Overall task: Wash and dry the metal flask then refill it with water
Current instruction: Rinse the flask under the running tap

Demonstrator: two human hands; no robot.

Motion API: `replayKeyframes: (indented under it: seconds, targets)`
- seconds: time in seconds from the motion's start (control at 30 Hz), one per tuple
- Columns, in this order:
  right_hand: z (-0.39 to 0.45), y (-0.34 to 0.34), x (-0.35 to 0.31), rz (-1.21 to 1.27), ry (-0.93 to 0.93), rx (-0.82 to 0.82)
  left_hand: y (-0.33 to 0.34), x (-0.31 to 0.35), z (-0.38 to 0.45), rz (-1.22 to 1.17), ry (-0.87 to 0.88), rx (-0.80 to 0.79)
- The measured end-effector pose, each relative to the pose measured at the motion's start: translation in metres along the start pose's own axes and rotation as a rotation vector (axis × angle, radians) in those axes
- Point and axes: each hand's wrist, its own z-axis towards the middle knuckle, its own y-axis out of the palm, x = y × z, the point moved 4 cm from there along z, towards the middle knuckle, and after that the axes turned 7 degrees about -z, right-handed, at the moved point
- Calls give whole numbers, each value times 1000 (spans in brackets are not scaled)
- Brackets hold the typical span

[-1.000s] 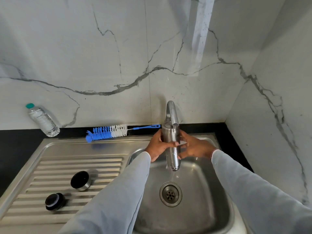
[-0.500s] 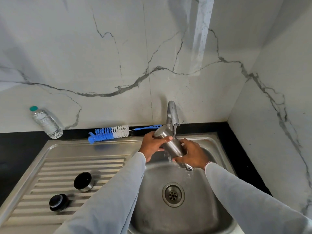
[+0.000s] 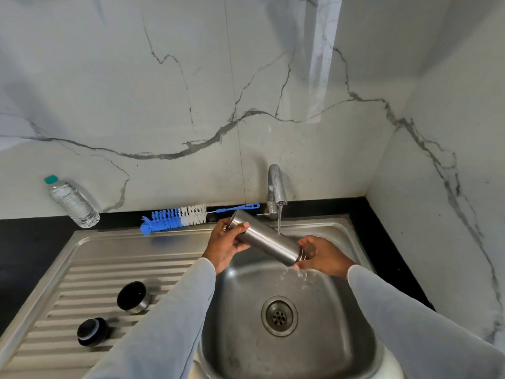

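Note:
A brushed metal flask (image 3: 269,239) lies nearly level over the sink basin (image 3: 243,337), its mouth end lower and to the right. Water runs from the tap (image 3: 276,187) onto its middle and spills off below the mouth. My left hand (image 3: 226,246) grips the base end, thumb over the top. My right hand (image 3: 321,255) holds the mouth end with curled fingers. The flask's cup lid (image 3: 133,297) and black stopper (image 3: 91,330) sit on the draining board (image 3: 82,269).
A blue and white bottle brush (image 3: 175,217) lies along the back of the sink. A clear plastic water bottle (image 3: 71,202) with a green cap leans on the marble wall at left. The drain (image 3: 279,315) is open. A black counter borders the sink.
The flask has tipped from upright under the tap to almost level. My right hand slid down from the body to the mouth end, and my left stayed on the base.

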Motion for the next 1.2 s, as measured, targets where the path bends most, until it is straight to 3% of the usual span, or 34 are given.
replayKeyframes:
  seconds: [0.17, 0.37, 0.5, 0.6, 0.7, 0.93, 1.1, 1.2]
  targets:
    - [5, -2, -5, 92, -31, 49, -18, 3, -1, -43, -44, -6]
    - [2, -30, -11, 23, -90, 107, -32, 23, -20, 551, -128, -136]
    - [8, -20, -20, -156, -122, 96, -14, 40, -24, 845, 130, -106]
    - [9, 0, -24, -292, -124, 34, 10, 46, -24, 876, 246, -75]
    - [7, 21, -33, -136, -152, -64, 39, 39, -24, 936, 329, -55]
    - [5, 26, -41, 171, -95, 84, 89, 4, -25, 1144, 403, -127]
    - [-5, 23, -40, 185, -96, 179, 94, -4, -18, 1096, 383, -84]
    - [-9, 29, -39, 92, -129, 127, 91, 3, -21, 1101, 403, -21]
